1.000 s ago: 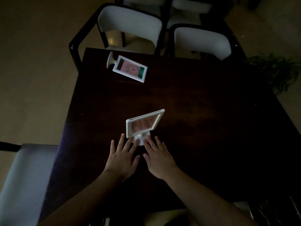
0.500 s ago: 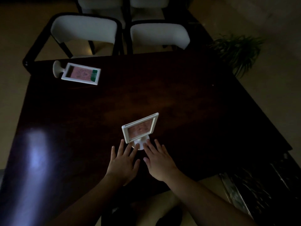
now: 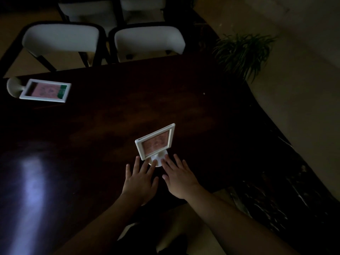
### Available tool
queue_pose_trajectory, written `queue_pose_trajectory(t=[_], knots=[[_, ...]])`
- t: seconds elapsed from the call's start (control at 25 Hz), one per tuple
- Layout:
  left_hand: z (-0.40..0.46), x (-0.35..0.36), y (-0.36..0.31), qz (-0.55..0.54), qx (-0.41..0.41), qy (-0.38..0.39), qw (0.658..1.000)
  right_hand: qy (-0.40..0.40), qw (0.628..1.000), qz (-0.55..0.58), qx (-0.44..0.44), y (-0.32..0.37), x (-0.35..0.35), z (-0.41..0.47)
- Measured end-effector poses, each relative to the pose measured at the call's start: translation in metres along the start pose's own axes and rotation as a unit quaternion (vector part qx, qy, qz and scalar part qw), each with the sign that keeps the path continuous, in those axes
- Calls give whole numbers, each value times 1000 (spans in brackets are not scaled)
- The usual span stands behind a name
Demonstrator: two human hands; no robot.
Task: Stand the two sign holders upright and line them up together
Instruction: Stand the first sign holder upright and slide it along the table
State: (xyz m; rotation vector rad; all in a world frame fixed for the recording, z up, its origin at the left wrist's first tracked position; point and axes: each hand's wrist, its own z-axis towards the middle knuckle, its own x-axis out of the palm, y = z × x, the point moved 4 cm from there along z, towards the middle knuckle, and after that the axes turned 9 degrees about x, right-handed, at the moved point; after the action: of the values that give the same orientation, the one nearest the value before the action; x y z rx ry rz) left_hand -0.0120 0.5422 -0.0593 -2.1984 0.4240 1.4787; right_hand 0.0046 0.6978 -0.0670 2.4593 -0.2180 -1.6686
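Sign holder (image 3: 155,142) upright near the front edge of the dark table (image 3: 193,111), round base under both sets of fingertips.
Left hand (image 3: 140,180) and right hand (image 3: 179,176) flat, fingers spread, gripping nothing, tips touching the base. Second sign holder (image 3: 45,90) lying flat, well apart at the far left corner, near two white chairs (image 3: 103,40).

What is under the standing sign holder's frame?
Under the standing sign holder shows its round white base on the dark table; fingertips cover the base's near edge.
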Motion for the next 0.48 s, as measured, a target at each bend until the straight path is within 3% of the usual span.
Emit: queue_pose_trajectory(t=[0.48], knots=[[119,-17,-36,-10,45,-19,999,-45,999,-1,27,-92,-38,62]])
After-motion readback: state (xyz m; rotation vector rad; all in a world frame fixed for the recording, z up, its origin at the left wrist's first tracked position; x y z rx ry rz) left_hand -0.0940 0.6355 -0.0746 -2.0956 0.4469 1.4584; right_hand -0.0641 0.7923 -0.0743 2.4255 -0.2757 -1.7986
